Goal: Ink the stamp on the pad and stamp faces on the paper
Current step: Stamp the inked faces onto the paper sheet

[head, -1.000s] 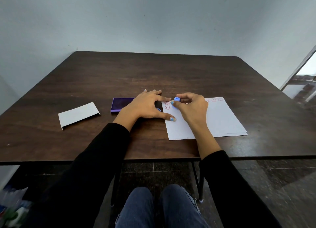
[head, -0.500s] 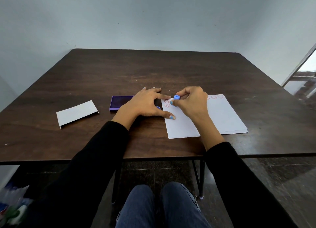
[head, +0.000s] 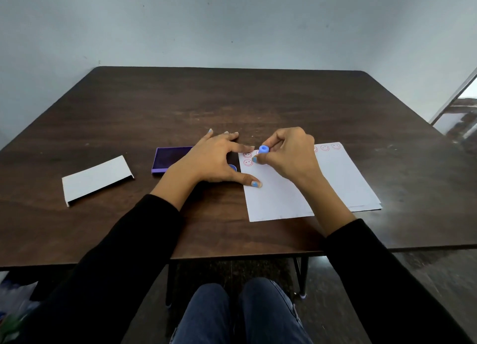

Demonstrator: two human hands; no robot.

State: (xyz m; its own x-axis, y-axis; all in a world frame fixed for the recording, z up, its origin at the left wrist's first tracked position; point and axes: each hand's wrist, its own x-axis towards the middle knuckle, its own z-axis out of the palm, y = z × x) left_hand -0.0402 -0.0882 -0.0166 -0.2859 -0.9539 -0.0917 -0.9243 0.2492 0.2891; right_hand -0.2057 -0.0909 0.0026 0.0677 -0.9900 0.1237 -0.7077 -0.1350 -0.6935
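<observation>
Stamp point(head: 263, 150): small blue cylinder, judged light and rigid; best held by a fingertip pinch around the barrel, upright, so the face meets the sheet flat. It sits at frame centre, over the upper left corner of the paper point(head: 335, 178); whether its face touches the sheet cannot be told.

Right hand point(head: 289, 155): fingers curled, pinching the stamp near its top.

Left hand point(head: 214, 160): spread flat, holding nothing. Thumb tip and index tip press the paper's left edge; palm rests on the tabletop point(head: 232, 101), just left of the stamp.

Paper: thin, light, likely to slide or lift with the stamp unless pinned.

Red faces point(head: 247, 159) show just left of the stamp; more run along the top edge toward the right.

Pad point(head: 170, 159): dark purple, lid off, left of the left hand, partly hidden by it. A small blue round piece point(head: 232, 167) peeks out under that hand.

A white card point(head: 96, 179) lies at centre left, well apart.
</observation>
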